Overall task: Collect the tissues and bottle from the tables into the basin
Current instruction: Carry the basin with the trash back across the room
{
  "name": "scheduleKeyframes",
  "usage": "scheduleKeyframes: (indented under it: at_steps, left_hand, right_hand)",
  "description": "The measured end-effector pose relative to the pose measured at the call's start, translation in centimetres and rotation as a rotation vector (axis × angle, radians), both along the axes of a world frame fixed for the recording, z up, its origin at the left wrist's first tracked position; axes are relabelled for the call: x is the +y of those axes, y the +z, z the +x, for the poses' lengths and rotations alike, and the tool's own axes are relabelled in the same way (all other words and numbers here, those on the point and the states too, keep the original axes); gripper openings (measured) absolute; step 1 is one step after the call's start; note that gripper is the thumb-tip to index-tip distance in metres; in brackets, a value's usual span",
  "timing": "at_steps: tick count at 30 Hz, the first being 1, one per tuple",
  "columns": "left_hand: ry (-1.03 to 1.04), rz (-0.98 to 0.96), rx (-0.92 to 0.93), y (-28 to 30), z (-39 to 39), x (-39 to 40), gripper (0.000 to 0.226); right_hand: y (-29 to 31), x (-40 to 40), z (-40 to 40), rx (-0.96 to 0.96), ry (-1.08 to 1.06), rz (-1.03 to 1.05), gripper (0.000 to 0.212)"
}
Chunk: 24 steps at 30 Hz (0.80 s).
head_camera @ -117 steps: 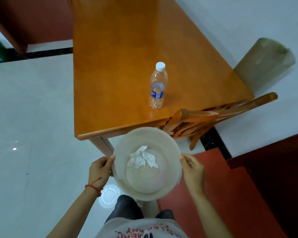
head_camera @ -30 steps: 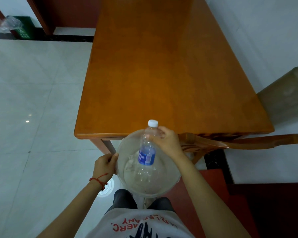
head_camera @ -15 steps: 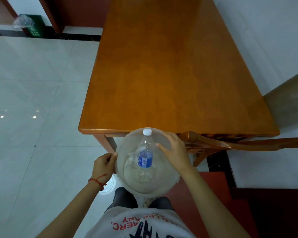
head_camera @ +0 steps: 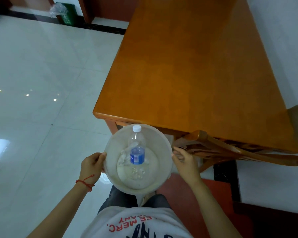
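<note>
Filling the upper right of the view, the glossy orange-brown wooden worktop (head_camera: 193, 69) stands on a pale tiled floor (head_camera: 33, 79), with a curved wooden chair back (head_camera: 230, 150) tucked against its near edge. Just in front of that edge, the round translucent white plastic basin (head_camera: 160, 145) is held in the air between two hands. The left hand (head_camera: 91, 166), with a red string bracelet (head_camera: 85, 182) on its wrist, is clenched on the basin's left rim; the right hand (head_camera: 185, 160) touches the right rim with its fingers loosely curled. Inside the basin the clear plastic bottle (head_camera: 137, 152), with a blue label and white cap, leans against the far wall, resting on the crumpled white tissue (head_camera: 125, 159)
</note>
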State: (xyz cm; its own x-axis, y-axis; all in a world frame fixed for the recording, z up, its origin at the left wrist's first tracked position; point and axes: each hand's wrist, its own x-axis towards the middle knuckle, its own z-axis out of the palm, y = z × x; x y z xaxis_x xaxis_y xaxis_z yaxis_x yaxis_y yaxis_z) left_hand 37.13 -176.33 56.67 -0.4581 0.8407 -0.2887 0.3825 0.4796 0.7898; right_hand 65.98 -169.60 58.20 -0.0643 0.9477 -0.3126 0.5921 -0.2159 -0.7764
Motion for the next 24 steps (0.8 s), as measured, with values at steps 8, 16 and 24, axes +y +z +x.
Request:
scheduleKeyframes:
  at_steps: [8,16,24]
  left_hand:
    - [0.212,-0.017,-0.039,-0.1,-1.8,-4.0,0.032]
    - [0.451,-0.045,-0.143,-0.1,-8.1,-8.2,0.028]
    - [0.604,-0.061,-0.179,-0.1,-17.4,-15.1,0.026]
  right_hand:
    - [-0.5,-0.2,-4.4,0.069,0.034,-0.06,0.032]
    - [-0.2,-2.0,-12.6,0.064,0.159,-0.077,0.028]
    - [-1.1,-5.6,-24.0,0.076,0.292,-0.113,0.029]
